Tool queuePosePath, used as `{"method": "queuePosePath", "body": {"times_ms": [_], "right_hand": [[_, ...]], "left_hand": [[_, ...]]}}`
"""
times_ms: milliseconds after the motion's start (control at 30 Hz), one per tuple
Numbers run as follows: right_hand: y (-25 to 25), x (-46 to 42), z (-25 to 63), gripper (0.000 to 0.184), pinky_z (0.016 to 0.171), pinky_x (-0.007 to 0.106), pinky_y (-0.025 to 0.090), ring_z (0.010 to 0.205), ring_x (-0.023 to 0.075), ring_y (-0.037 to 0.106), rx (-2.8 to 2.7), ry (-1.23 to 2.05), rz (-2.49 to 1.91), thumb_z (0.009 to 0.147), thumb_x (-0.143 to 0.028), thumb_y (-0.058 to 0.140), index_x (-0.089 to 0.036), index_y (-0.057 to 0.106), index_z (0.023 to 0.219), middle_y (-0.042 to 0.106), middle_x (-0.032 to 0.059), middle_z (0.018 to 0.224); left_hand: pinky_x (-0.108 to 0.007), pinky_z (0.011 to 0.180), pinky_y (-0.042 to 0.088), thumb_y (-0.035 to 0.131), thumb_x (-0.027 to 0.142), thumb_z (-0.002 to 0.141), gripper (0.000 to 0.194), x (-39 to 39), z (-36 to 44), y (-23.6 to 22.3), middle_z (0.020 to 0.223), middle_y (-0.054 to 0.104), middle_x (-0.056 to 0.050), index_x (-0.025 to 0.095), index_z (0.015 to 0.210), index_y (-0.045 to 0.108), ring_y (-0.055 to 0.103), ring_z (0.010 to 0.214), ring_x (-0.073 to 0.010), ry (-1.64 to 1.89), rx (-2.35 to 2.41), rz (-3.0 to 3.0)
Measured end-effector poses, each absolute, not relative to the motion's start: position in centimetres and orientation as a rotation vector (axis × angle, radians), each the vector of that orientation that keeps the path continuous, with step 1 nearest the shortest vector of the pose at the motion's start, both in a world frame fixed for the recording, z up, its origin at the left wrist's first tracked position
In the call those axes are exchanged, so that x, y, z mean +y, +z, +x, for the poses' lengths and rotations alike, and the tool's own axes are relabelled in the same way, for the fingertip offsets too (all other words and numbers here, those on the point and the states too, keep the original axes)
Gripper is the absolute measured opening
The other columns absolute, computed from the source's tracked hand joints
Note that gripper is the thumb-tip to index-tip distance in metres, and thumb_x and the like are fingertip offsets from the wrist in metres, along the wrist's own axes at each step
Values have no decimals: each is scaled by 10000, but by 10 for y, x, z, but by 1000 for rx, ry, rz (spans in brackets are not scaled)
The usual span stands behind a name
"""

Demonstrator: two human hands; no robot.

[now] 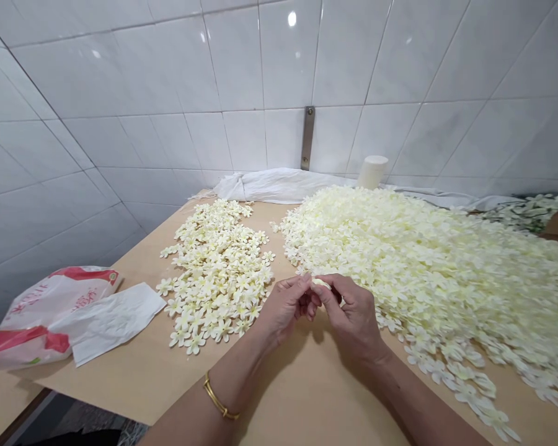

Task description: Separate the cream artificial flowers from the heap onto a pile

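My left hand (289, 301) and my right hand (349, 308) meet over the table, between two heaps of pale flowers. A small cream artificial flower (321, 283) is pinched at my right fingertips. The left thumb and fingers are closed against it from the other side; part of the flower is hidden by the fingers. On the left lies a smaller pile of cream flowers (218, 266) with yellow centres. A much larger heap of pale flowers (428, 260) spreads over the right side, close beside my right hand.
A tissue pack (51, 316) with a tissue (111, 322) pulled out lies at the left edge. White cloth (279, 186) runs along the tiled wall. A white cup (372, 171) stands upside down behind the large heap. Green-leaved white flowers (530, 210) lie far right.
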State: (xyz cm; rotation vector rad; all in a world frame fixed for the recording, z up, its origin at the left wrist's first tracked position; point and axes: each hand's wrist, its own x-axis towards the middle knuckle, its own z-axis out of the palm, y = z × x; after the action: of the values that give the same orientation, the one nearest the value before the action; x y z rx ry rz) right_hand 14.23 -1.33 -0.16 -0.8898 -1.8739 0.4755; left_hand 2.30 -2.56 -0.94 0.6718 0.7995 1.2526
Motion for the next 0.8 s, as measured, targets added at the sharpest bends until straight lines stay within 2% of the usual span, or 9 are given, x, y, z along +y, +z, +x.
{"method": "queuePosePath", "body": {"times_ms": [67, 200, 333, 433, 533, 633, 733, 800], "right_hand": [[-5, -12, 141, 185, 604, 274, 384, 534, 123, 498, -1863, 277, -940, 824, -244, 480, -173, 630, 742, 569, -6, 543], [-12, -10, 139, 243, 611, 301, 361, 593, 145, 484, -1954, 44, -979, 831, -257, 467, -151, 629, 977, 536, 23, 627], [-13, -12, 138, 278, 651, 317, 384, 685, 163, 478, -2039, 156, -921, 821, -252, 471, -193, 592, 1064, 492, 35, 729], [-12, -12, 140, 253, 664, 308, 406, 735, 167, 493, -2029, 310, -860, 818, -243, 479, -198, 575, 1049, 509, 42, 789], [-12, -11, 141, 292, 659, 305, 411, 724, 166, 496, -2055, 312, -836, 807, -254, 510, -186, 543, 1088, 521, 43, 788], [-13, -11, 141, 230, 642, 296, 407, 700, 160, 497, -2039, 257, -810, 821, -224, 481, -173, 565, 1029, 531, 44, 760], [-11, -12, 141, 129, 605, 278, 390, 655, 149, 487, -1982, 218, -844, 822, -213, 476, -165, 585, 871, 524, 29, 691], [-9, -12, 143, 127, 583, 266, 372, 613, 136, 471, -1954, 224, -889, 822, -215, 480, -171, 571, 745, 511, 11, 632]], "left_hand": [[-170, 398, 363, 595, 450, 697, 356, -26, 29, -11, 478, 529, 1, 108, 602, 564, 464, 398, -62, 1232, 806, 652], [-178, 433, 408, 620, 380, 695, 268, -25, 31, -13, 554, 555, -3, 114, 698, 584, 493, 456, -72, 1257, 767, 488], [-150, 415, 369, 657, 231, 661, 142, -22, 21, -12, 565, 551, 5, 111, 689, 584, 477, 462, -53, 1327, 734, 372], [-158, 401, 341, 678, 206, 627, 141, -22, 17, -11, 528, 522, 17, 107, 671, 587, 444, 428, -46, 1301, 721, 428], [-161, 413, 337, 701, 214, 596, 172, -23, 17, -12, 520, 508, 28, 108, 671, 588, 420, 416, -36, 1265, 700, 468], [-162, 434, 360, 706, 254, 600, 199, -24, 21, -15, 517, 505, 30, 114, 678, 586, 437, 434, -43, 1243, 694, 457], [-169, 430, 382, 669, 343, 647, 247, -24, 22, -17, 544, 541, 4, 112, 677, 587, 477, 458, -62, 1203, 715, 451], [-167, 418, 385, 637, 371, 679, 268, -25, 22, -16, 538, 548, -9, 109, 657, 585, 496, 462, -71, 1180, 745, 483]]}}
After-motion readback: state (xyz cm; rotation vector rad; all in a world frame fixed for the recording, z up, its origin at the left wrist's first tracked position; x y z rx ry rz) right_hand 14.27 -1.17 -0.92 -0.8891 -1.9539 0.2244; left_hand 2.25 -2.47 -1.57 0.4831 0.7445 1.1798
